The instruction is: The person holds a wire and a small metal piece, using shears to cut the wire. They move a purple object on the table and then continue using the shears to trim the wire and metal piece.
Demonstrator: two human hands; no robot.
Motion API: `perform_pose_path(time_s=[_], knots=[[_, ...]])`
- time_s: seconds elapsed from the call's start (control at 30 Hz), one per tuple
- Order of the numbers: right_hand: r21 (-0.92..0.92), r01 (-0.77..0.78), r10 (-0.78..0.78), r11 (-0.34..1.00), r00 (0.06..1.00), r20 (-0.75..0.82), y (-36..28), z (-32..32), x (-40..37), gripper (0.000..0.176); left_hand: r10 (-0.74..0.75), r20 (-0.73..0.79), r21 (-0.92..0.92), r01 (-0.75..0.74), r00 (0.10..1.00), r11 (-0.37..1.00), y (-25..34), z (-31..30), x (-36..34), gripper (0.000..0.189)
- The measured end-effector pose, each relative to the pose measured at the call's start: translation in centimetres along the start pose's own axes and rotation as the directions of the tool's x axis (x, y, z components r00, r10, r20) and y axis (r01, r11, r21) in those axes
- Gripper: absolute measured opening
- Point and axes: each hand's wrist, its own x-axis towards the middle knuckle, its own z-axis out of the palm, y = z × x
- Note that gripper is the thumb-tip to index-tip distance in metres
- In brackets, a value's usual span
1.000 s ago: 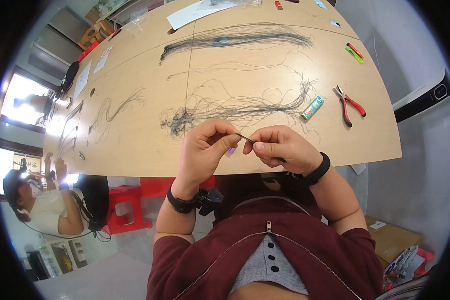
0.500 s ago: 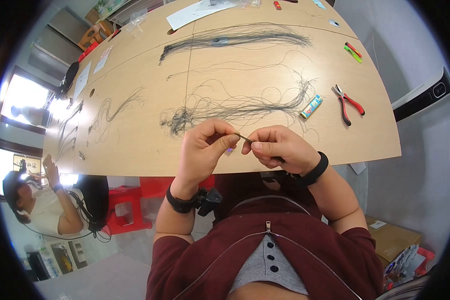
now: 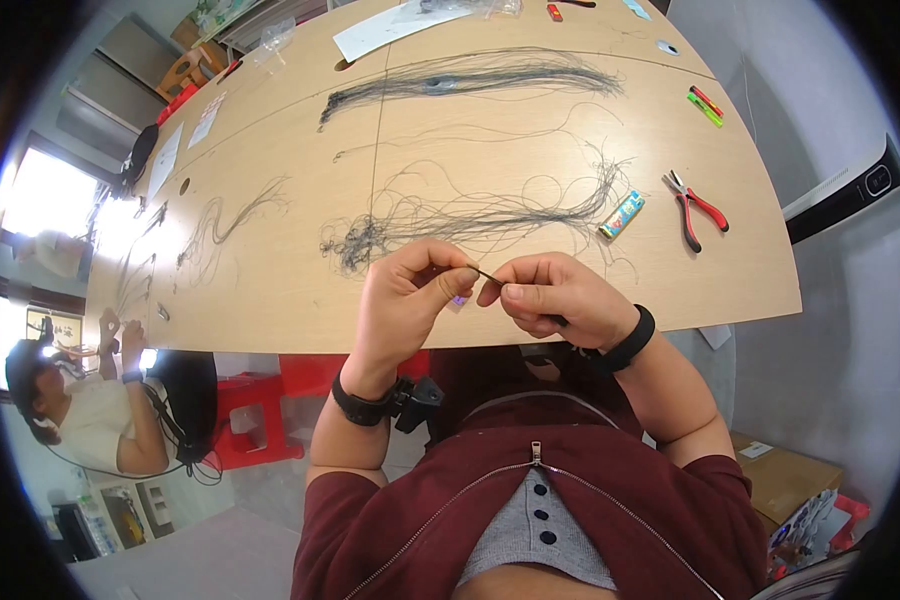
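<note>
My left hand [image 3: 410, 305] is closed, with thumb and index finger pinched on one end of a thin dark stick-like piece [image 3: 486, 275]. The other end is gripped by my right hand [image 3: 560, 300], its fingers curled in. A dark end pokes out below the right fingers; its kind is too small to make out. Just beyond both hands a tangled bundle of thin dark strands [image 3: 470, 218] lies across the table. A small purple item [image 3: 458, 301] shows between my hands. Near the strands' right end rests a colourful lighter-like box [image 3: 622, 215].
Red-handled pliers [image 3: 695, 212] lie to the right on the table [image 3: 530, 140]. Farther back is another strand bundle [image 3: 470, 80]; red and green lighters [image 3: 706, 105] are at the right edge. A co-worker [image 3: 100, 410] sits at the left, by a red stool [image 3: 255, 420].
My hands stay almost in place, holding the thin dark piece. At the left, the co-worker's hands have shifted, and both now show near the table edge.
</note>
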Motion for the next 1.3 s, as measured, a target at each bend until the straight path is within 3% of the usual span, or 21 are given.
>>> perform_pose_path(time_s=[0.77,0.87,1.07,1.17,1.27,1.3], knots=[[0.035,0.077,-0.076,0.996,0.997,-0.009,0.1,-0.6,-0.2,0.023,0.005,-0.029,0.027,-0.004,1.000,1.000,-0.4,0.4,-0.1,0.006],[0.096,0.253,-0.232,0.963,0.953,-0.194,-0.1,0.0,0.2,0.020,0.029,-0.098,-0.033,-0.033,0.995,0.999,-0.4,0.4,0.0,0.007],[-0.410,0.197,-0.331,0.891,0.899,-0.286,-0.5,0.7,0.4,0.020,0.081,-0.131,-0.003,-0.082,0.988,0.997,0.1,1.0,-0.2,0.008],[-0.499,0.227,-0.410,0.837,0.863,-0.296,-0.2,1.1,1.1,0.020,0.178,-0.154,0.126,-0.159,0.972,0.979,0.1,1.4,-0.3,0.008],[-0.701,0.186,-0.500,0.689,0.822,-0.274,-0.1,1.2,1.1,0.019,0.438,-0.083,0.516,-0.338,0.895,0.787,0.0,1.5,-0.1,0.010],[-0.708,0.185,-0.516,0.682,0.808,-0.285,0.0,1.3,1.2,0.018,0.476,-0.075,0.551,-0.361,0.876,0.752,0.0,1.7,-0.1,0.010]])
